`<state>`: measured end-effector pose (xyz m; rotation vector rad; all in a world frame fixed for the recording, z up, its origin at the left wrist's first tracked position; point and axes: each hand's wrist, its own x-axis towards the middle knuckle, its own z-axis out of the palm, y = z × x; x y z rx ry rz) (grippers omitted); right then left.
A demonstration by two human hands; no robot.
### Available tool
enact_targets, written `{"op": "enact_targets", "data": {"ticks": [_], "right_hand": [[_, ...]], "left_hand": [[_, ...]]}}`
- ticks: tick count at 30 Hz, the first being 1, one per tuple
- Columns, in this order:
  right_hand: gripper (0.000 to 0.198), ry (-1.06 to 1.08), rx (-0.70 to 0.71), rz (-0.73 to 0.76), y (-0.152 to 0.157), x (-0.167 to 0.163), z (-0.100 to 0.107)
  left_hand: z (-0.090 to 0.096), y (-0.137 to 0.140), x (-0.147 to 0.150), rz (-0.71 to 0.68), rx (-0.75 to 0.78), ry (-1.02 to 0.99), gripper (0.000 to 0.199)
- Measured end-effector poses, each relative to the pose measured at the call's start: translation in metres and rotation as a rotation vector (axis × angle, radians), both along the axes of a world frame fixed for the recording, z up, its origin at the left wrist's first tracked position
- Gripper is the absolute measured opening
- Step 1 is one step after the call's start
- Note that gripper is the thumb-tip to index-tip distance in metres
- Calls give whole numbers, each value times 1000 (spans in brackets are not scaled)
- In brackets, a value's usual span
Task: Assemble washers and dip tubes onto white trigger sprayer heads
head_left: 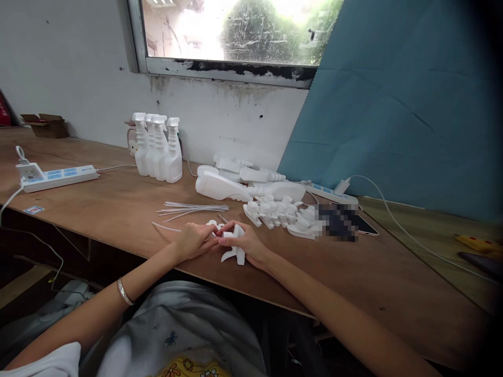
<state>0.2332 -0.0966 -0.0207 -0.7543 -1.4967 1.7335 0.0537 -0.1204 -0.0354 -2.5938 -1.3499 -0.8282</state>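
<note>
My right hand (248, 244) grips a white spray trigger head (239, 250), its lever pointing down and left near the table's front edge. My left hand (196, 240) is closed with its fingertips meeting those of my right hand at the trigger head. A thin white plastic tube (165, 226) runs out to the left from my left hand, which pinches it; its inner end is hidden by the fingers. Just beyond the hands lies a bundle of similar thin tubes (192, 208). To the right, more white trigger heads (275, 212) lie in rows.
Several white spray bottles with trigger heads (157, 149) stand at the back. White bottles without heads (223, 186) lie near the wall. Power strips (63, 178) with cables sit left and back right. A phone (365, 225) lies at the right, beside a blurred patch.
</note>
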Motion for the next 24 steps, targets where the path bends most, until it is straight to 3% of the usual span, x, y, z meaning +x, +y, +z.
{"op": "enact_targets", "data": {"ticks": [15, 24], "right_hand": [[34, -72, 29, 34, 6, 3, 0], [33, -88, 51, 27, 8, 5, 1]], "left_hand": [[-4, 1, 0, -12, 44, 101, 36], [-4, -1, 1, -68, 44, 45, 32]]}}
